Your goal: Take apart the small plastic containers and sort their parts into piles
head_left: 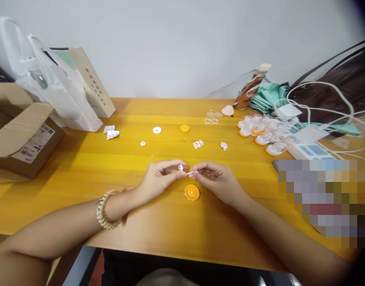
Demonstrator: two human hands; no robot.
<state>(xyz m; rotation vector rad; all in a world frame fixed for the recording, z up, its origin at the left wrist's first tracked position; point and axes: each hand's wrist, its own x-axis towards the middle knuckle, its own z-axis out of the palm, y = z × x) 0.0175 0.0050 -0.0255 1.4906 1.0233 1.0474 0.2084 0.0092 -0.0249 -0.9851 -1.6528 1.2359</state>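
Observation:
My left hand (pixel 160 176) and my right hand (pixel 216 180) meet at the middle of the yellow table (pixel 81 171). Each pinches a small white plastic part (pixel 185 170) between thumb and fingertips, and the two bits touch between the hands. An orange round base (pixel 192 192) with a white centre lies flat just below the fingertips. A beaded bracelet (pixel 106 209) sits on my left wrist. Beyond the hands lie two white cut-out pieces (pixel 198 144), a white ring (pixel 157 130) and a small orange cap (pixel 184 128).
A cardboard box (pixel 21 131) and a white plastic bag (pixel 51 87) stand at the left. Several assembled orange-and-clear pieces (pixel 264 133), a bottle (pixel 250 89), a power strip (pixel 311 151) with white cables and a dark bag (pixel 346 87) crowd the right. Foil scraps (pixel 111 132) lie left of centre.

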